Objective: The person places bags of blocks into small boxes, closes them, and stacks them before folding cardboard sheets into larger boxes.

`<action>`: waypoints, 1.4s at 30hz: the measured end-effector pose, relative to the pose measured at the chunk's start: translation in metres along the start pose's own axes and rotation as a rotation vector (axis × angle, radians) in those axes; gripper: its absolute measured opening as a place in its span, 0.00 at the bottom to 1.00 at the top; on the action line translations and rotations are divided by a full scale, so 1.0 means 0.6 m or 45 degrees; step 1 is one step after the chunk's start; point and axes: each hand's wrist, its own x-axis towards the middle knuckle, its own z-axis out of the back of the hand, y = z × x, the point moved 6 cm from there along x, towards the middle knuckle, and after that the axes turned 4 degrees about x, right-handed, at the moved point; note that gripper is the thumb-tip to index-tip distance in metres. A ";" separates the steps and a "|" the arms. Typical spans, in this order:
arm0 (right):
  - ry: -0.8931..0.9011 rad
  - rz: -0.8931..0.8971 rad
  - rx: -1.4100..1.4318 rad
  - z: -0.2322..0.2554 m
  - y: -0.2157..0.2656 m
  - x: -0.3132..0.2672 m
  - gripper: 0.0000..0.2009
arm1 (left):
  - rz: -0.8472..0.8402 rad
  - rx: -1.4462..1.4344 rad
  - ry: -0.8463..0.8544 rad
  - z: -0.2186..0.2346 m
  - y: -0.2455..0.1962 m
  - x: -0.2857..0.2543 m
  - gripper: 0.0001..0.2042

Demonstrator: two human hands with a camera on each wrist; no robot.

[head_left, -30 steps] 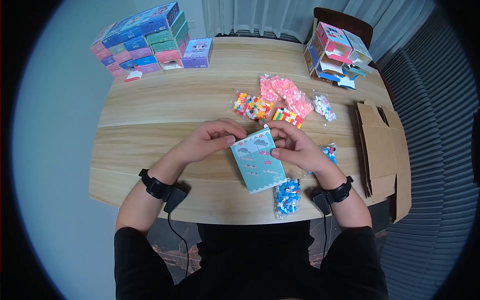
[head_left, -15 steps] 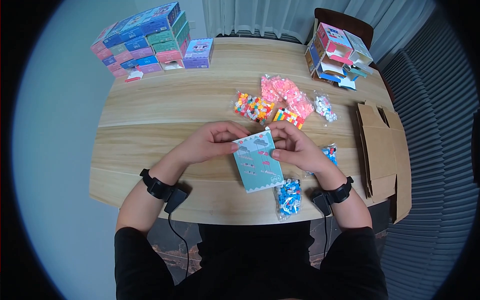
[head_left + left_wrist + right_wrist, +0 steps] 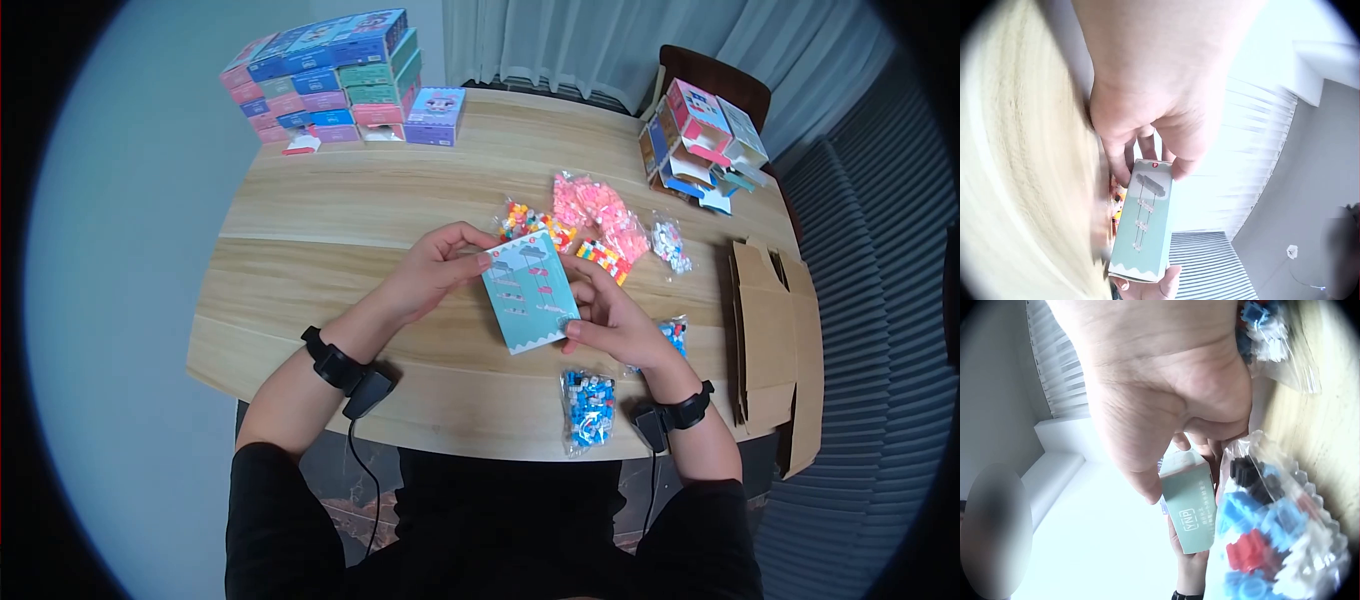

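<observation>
A mint-green cardboard box [image 3: 530, 300] with grey clouds and small pink pictures printed on it is between both hands, tilted above the table. My left hand [image 3: 440, 270] pinches its upper left corner, thumb on the printed face; the left wrist view shows the fingers behind that end. With thumb and fingers my right hand [image 3: 622, 325] grips the lower right corner. In the right wrist view the box end [image 3: 1190, 509] carries white "YNP" lettering. Close below the box lies a clear bag of blue, white and red blocks [image 3: 588, 412].
Bags of pink blocks [image 3: 600, 212], multicoloured blocks [image 3: 604, 260] and white-blue blocks [image 3: 670, 246] lie beyond the box. Stacked toy boxes [image 3: 330, 80] stand at the back left, opened boxes [image 3: 705, 140] at the back right. Flattened brown cardboard [image 3: 770, 340] lies along the right edge.
The head view has shifted, moving the scene right and down. Relative to the table, the box has moved away from the front edge; my right hand has slid from its upper side to its lower corner.
</observation>
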 end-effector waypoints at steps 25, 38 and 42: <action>-0.359 0.179 0.069 0.016 0.174 0.156 0.33 | 0.337 -0.744 -0.015 0.036 0.019 0.013 0.21; -0.560 0.012 -0.133 0.077 0.116 0.454 0.21 | 0.328 -0.711 0.028 0.035 0.021 0.013 0.22; -0.738 -0.026 -0.271 0.094 0.103 0.474 0.17 | 0.325 -0.703 0.055 0.035 0.021 0.014 0.22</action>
